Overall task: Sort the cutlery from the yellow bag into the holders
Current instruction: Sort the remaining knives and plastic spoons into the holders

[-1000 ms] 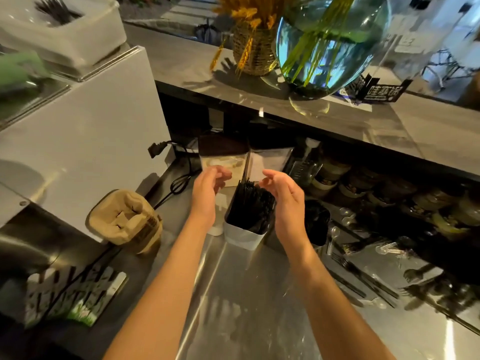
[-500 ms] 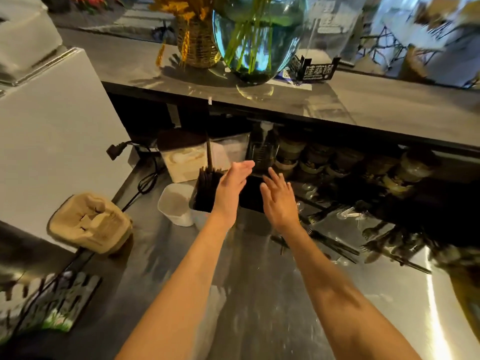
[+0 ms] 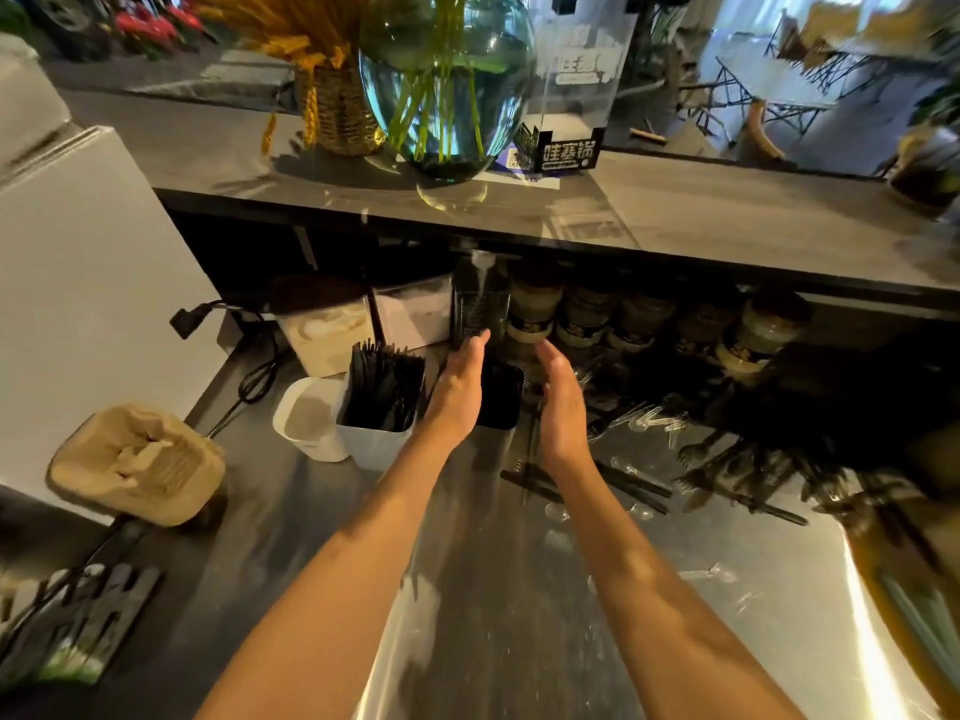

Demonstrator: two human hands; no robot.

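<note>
Black holder half hidden behind left hand, contents lost in shadow. Loose cutlery at right smeared into dark blur, forks and spoons hard to separate. Jars under the shelf too dim to read. Yellowish shape cut off by right edge. Blurred printed packet at lower left.

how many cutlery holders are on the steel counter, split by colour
white holder, empty: 1
white holder with black cutlery: 1
black holder, between the left hand and right hand: 1
total: 3
</note>
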